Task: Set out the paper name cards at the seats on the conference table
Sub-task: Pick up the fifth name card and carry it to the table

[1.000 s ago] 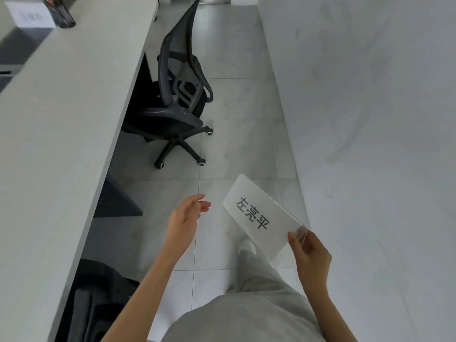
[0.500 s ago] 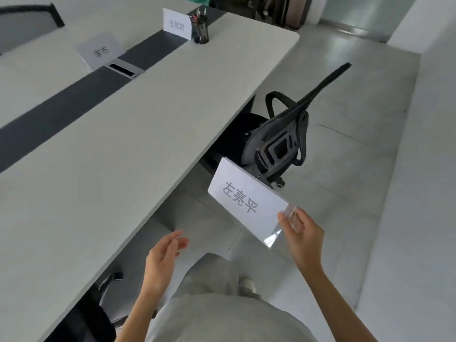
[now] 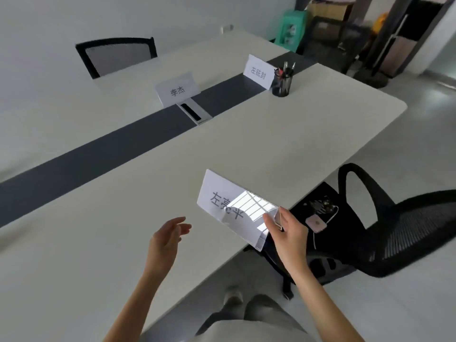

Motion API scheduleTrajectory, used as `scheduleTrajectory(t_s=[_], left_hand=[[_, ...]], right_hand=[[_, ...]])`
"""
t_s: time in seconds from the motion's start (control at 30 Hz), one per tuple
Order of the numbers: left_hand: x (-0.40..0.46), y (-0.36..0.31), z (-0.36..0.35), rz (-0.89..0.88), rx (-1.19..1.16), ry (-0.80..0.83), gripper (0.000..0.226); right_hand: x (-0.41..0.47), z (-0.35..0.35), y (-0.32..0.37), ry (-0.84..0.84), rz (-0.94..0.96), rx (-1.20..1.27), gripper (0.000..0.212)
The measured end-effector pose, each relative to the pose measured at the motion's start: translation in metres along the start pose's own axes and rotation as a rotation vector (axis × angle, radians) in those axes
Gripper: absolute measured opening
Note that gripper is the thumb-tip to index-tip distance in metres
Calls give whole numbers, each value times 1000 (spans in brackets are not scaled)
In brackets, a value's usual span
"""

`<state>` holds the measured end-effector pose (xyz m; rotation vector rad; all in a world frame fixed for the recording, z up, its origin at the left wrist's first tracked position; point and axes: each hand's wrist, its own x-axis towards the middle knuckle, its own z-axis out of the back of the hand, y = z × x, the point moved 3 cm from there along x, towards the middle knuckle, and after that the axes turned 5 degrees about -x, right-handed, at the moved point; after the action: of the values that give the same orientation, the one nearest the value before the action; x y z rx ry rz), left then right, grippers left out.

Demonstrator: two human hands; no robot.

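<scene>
My right hand (image 3: 287,232) pinches the right end of a clear-sleeved white name card (image 3: 222,201) printed with dark characters, holding it tilted above the near edge of the pale conference table (image 3: 123,218). To the card's left, my left hand (image 3: 167,239) hovers over the table with relaxed fingers and holds nothing. Two other name cards stand along the table's dark centre strip: one (image 3: 178,89) by a cable hatch, another (image 3: 259,71) further right beside a pen cup.
A black mesh pen cup (image 3: 281,81) stands near the far card. A black office chair (image 3: 399,225) with a phone and cable on its seat sits at the right, tucked by the table edge. Another chair back (image 3: 116,55) rises beyond the table. Boxes and a green stool crowd the far corner.
The view has swung from the floor and aisle onto the tabletop. My right hand has carried the card over the table's near edge, and my left hand has come over the table.
</scene>
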<state>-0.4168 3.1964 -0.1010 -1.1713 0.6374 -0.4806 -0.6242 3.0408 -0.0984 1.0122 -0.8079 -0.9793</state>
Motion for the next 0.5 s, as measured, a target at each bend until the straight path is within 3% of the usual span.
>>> scheduleTrajectory(t_s=[0.23,0.37,0.5], left_hand=[[96,-26,-6,58,113,-181,27],[148,-36,-28,89,173,-243,26],[197,-45,-56,125,216,-252,28]], right_hand=[[165,-69,1,172,-30,44,41],[250,-83,-20,309,-47,75,19],[318,-85,-53,439,-75,43,39]])
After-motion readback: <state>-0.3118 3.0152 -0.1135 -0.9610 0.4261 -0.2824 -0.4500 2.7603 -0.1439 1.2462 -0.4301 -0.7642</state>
